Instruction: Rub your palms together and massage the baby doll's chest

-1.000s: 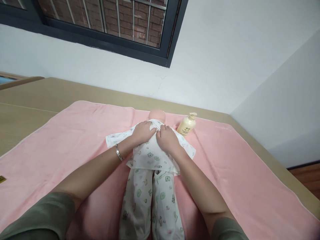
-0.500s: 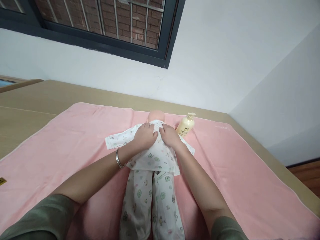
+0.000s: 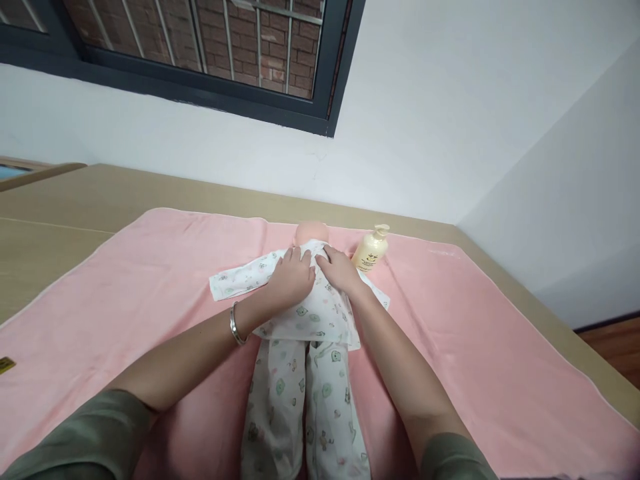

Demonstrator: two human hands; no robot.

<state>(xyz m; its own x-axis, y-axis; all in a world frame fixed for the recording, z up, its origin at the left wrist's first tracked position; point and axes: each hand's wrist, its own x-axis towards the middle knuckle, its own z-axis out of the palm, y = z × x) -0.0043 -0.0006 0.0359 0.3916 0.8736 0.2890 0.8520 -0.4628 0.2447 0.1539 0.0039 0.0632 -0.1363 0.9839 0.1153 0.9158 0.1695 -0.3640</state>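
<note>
A baby doll (image 3: 311, 233) lies on its back on a pink blanket (image 3: 480, 320), its head toward the wall. It wears a white top (image 3: 320, 323) and matching trousers (image 3: 285, 400), both printed with small green figures. My left hand (image 3: 294, 279) rests on the chest of the top, fingers stretched toward the neckline. My right hand (image 3: 341, 270) lies on the other side of the chest, its fingertips near the collar and partly hidden by the hand. The two thumbs point toward each other. One sleeve (image 3: 240, 279) spreads out to the left.
A cream pump bottle (image 3: 371, 249) is beside the doll's head, close to my right hand. The wooden tabletop (image 3: 125, 190) shows around the blanket and meets the white wall (image 3: 410, 133). A dark-framed window (image 3: 200, 87) is above.
My left hand has turned slightly, its fingers now pointing more toward the doll's head and a little more apart. My right hand stays nearly in place on the top.
</note>
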